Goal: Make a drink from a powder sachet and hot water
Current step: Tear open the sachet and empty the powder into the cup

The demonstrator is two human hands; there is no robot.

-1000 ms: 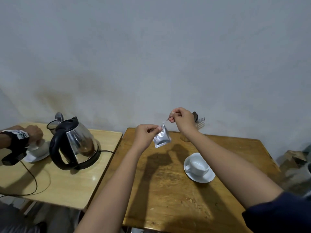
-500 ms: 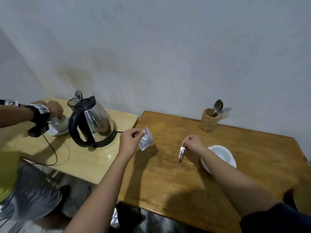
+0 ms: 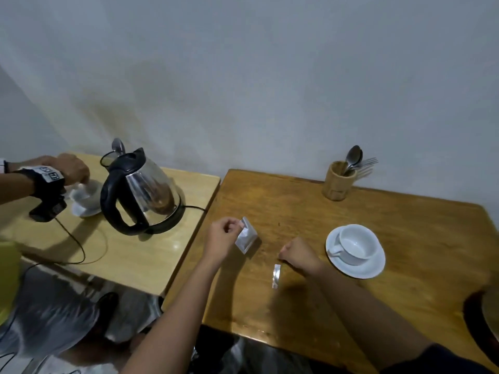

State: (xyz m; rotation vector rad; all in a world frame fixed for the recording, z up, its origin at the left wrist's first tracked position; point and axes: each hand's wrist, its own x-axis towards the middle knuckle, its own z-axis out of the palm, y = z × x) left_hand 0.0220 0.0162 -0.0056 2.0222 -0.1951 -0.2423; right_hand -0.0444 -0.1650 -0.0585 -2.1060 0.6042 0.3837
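Observation:
My left hand (image 3: 222, 236) pinches the top corner of a small silver sachet (image 3: 246, 236), which hangs open-topped just above the brown wooden table (image 3: 297, 206). My right hand (image 3: 298, 255) rests on the table as a loose fist. A torn-off silver strip (image 3: 276, 275) lies flat just below its fingertips, apart from them. An empty white cup (image 3: 355, 242) stands on a white saucer (image 3: 359, 269) to the right of that hand. A steel kettle (image 3: 140, 190) with a black handle sits on its base on the paler table at left.
A wooden holder (image 3: 337, 182) with a spoon and forks stands at the back of the brown table. On the pale table (image 3: 140, 255), another person's hand (image 3: 67, 166) is at a second white cup behind the kettle. The kettle's cord loops toward the front edge.
The view tilted down. My right hand carried the torn strip down to the table and let it go; my left hand lowered the sachet toward the table.

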